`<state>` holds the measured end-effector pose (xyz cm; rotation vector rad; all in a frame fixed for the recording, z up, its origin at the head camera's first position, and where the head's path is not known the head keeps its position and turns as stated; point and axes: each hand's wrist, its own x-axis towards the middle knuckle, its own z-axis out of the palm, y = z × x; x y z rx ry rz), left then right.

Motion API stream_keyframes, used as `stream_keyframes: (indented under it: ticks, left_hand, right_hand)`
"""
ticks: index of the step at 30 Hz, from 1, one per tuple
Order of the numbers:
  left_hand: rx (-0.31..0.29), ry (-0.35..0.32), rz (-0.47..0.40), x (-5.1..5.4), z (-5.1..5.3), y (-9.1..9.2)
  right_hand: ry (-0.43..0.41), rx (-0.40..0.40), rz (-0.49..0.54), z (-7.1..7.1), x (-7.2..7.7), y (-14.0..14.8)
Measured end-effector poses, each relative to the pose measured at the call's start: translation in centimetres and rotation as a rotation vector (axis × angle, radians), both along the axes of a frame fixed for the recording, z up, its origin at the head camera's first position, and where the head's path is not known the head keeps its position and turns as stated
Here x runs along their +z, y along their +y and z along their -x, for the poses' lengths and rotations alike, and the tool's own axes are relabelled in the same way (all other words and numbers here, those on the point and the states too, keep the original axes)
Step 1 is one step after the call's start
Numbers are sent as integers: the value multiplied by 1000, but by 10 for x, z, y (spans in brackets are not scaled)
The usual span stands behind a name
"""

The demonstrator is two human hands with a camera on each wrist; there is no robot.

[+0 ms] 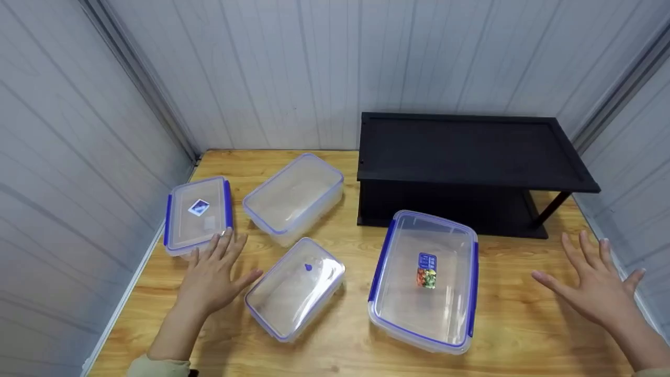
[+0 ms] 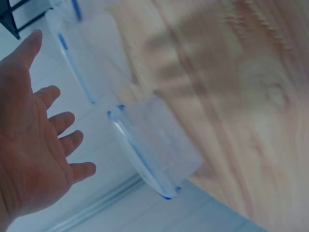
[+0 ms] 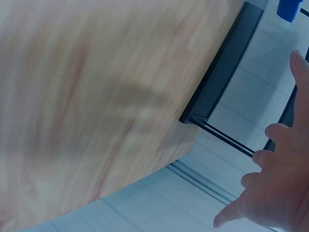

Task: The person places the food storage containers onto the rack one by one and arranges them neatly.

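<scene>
My left hand (image 1: 212, 277), fingers spread, hovers over the table between two clear plastic food containers. One is a lidded container (image 1: 196, 225) with blue side clips at the far left, just past the fingertips. The other is a smaller container (image 1: 293, 293) with a blue dot on top, right of the thumb. Behind them stands a blue-rimmed container (image 1: 293, 196); I cannot tell whether it has a lid. A large lidded container (image 1: 403, 309) with a fruit-and-vegetable label sits right of centre. My right hand (image 1: 602, 293) is spread above the table at the right, holding nothing.
A black two-tier shelf (image 1: 471, 149) stands at the back right, its front edge close behind the large container. White panel walls (image 1: 293, 68) enclose the wooden table (image 1: 502, 335) at the left, back and right.
</scene>
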<state>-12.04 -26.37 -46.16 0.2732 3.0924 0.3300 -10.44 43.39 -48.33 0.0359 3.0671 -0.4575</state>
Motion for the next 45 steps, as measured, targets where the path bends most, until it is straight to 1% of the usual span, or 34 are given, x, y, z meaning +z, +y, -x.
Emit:
stream_keyframes:
  ticks: [4,9,14,18,23,27,32,35,37,40,45]
  left_hand:
    - [-32,9,-9,10,-1,13]
    - [-68,23,-11,20,-1,30]
    - [-106,25,-37,26,-2,48]
    - [-142,18,-61,28,-5,61]
    - [-179,-9,-117,31,-8,79]
    - [-199,-4,-124,31,-13,92]
    - [-221,12,-129,27,-20,108]
    - [-245,26,-153,23,-24,117]
    - [-257,28,-185,21,-26,123]
    - [-257,8,-274,19,-29,132]
    - [-230,-69,-441,17,-32,145]
  right_hand:
    - [1,12,55,14,5,2]
    - [-13,1,147,32,6,5]
    - [-17,24,264,51,7,12]
    - [-42,12,346,67,8,17]
    - [-90,-73,459,83,12,22]
    - [-99,-141,530,93,12,24]
    - [-57,-194,576,98,7,22]
    - [-21,-231,617,102,3,22]
    - [-5,-257,651,105,1,23]
    - [0,-313,714,110,-2,26]
    - [-13,-415,797,116,-5,30]
